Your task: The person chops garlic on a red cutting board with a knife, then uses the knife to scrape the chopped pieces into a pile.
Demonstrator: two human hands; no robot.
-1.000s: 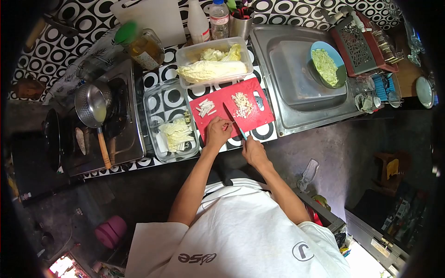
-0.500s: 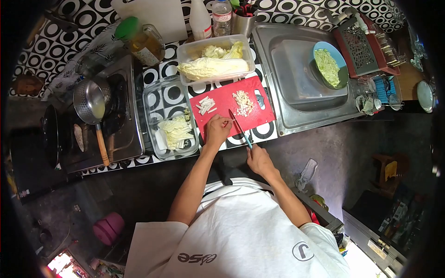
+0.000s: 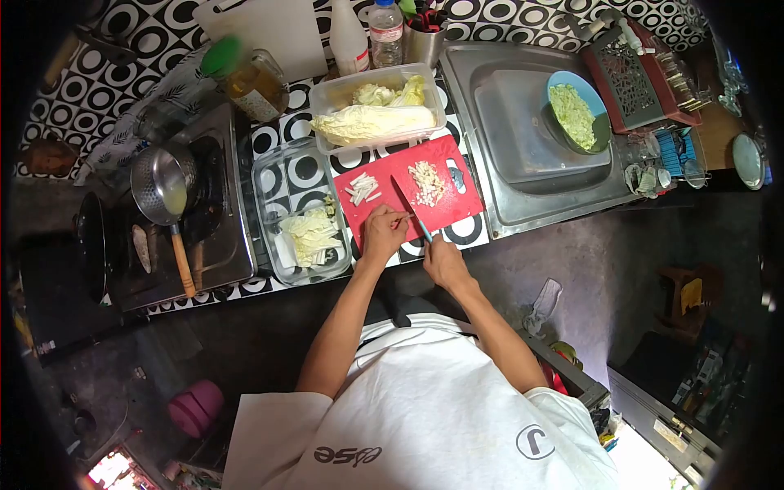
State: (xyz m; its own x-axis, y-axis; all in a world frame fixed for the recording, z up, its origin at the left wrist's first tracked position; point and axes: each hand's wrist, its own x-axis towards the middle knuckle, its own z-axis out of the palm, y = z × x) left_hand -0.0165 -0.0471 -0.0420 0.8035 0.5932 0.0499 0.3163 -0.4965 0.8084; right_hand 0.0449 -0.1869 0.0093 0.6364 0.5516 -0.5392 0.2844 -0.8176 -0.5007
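Observation:
On a red cutting board (image 3: 408, 154), my right hand (image 3: 446, 261) is closed round the blue handle of a kitchen knife (image 3: 402, 193). The blade points away from me, angled slightly left. Just left of the blade my left hand (image 3: 385, 233) rests on the board with its fingers bent together; whatever is under the fingertips is too small to make out. Pale white strips (image 3: 363, 189) lie at the board's left, beyond my left hand. Right of the blade is a pile of small diced white pieces (image 3: 427, 183).
Behind the board stands a plastic container (image 3: 321, 95) with napa cabbage (image 3: 376, 122). A clear container (image 3: 263, 189) on the left holds cabbage leaves (image 3: 310, 237). At right, a blue bowl (image 3: 603, 104) of shredded greens sits at the sink (image 3: 523, 214). A saucepan (image 3: 159, 184) stands on the stove.
My right hand and the knife have shifted left, closer to my left hand. The blade now covers the spot by the left fingertips. The piles look the same.

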